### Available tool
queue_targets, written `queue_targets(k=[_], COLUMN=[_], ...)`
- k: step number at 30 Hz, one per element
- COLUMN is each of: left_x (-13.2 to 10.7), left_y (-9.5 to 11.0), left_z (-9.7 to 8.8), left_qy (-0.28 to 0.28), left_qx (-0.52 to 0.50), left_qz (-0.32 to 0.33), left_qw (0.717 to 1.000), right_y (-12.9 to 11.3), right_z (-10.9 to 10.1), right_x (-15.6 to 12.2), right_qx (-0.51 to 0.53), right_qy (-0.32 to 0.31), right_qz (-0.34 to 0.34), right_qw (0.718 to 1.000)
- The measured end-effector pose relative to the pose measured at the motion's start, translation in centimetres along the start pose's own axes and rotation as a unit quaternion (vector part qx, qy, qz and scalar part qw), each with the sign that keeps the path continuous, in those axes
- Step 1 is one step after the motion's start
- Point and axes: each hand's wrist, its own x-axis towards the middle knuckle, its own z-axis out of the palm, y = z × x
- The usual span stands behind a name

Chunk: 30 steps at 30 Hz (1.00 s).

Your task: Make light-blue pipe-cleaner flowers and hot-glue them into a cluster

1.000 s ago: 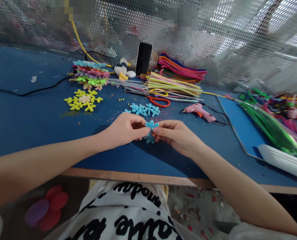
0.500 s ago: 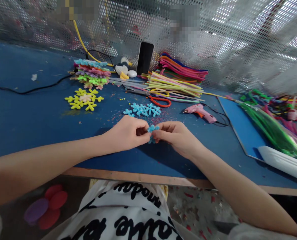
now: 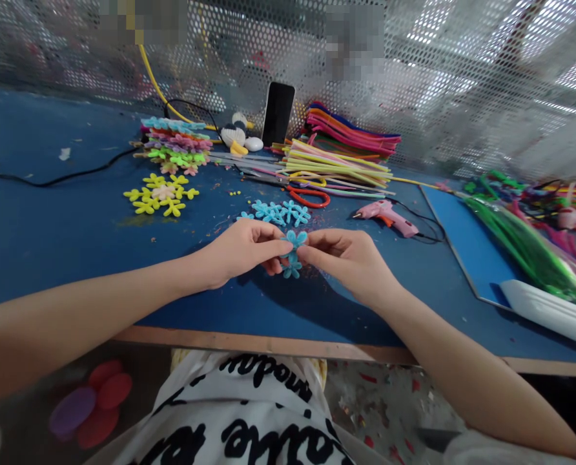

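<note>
Between my hands is a light-blue pipe-cleaner flower piece, with one flower above and another below. My left hand pinches it from the left, thumb on top. From the right, my right hand grips the same piece between thumb and fingers. Just beyond my hands lie several more light-blue flower pieces, partly covered by my left hand. A yellow snowflake-like flower shape with a pale pink centre rests flat to the left.
A pink glue gun lies to the right, near a blue board. Red-handled scissors and pipe-cleaner bundles sit at the back, beside a propped phone. Stacked coloured flower shapes stand back left.
The blue piece has been raised and turned, so both of its flowers now show more fully. My left hand has shifted slightly left, its thumb now lying across the piece.
</note>
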Motion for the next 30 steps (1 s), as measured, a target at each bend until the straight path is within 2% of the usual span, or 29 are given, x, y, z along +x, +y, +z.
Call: queue_targets(k=[5, 9, 15, 20, 25, 30], left_x=[-0.1, -0.2, 0.1, 0.6, 0.9, 0.9], left_y=[0.1, 0.1, -0.2, -0.5, -0.9, -1.3], left_z=[0.1, -0.1, -0.4, -0.5, -0.5, -0.5], left_qy=[-0.012, -0.02, -0.014, 0.028, 0.035, 0.033], left_qx=[-0.009, 0.007, 0.081, 0.031, 0.009, 0.072], left_qz=[0.003, 0.014, 0.026, 0.01, -0.013, -0.015], left_qw=[1.0, 1.0, 0.996, 0.999, 0.999, 0.997], right_y=[0.1, 0.0, 0.3, 0.6, 0.4, 0.6], right_z=[0.1, 0.4, 0.7, -0.1, -0.5, -0.2], right_x=[-0.2, -0.4, 0.0, 0.5, 0.6, 0.9], right_qx=[-0.082, -0.078, -0.047, 0.046, 0.021, -0.042], right_qy=[0.033, 0.034, 0.03, 0.047, 0.06, 0.044], right_qz=[-0.05, -0.065, -0.009, 0.022, 0.023, 0.011], right_qw=[0.995, 0.994, 0.998, 0.998, 0.998, 0.998])
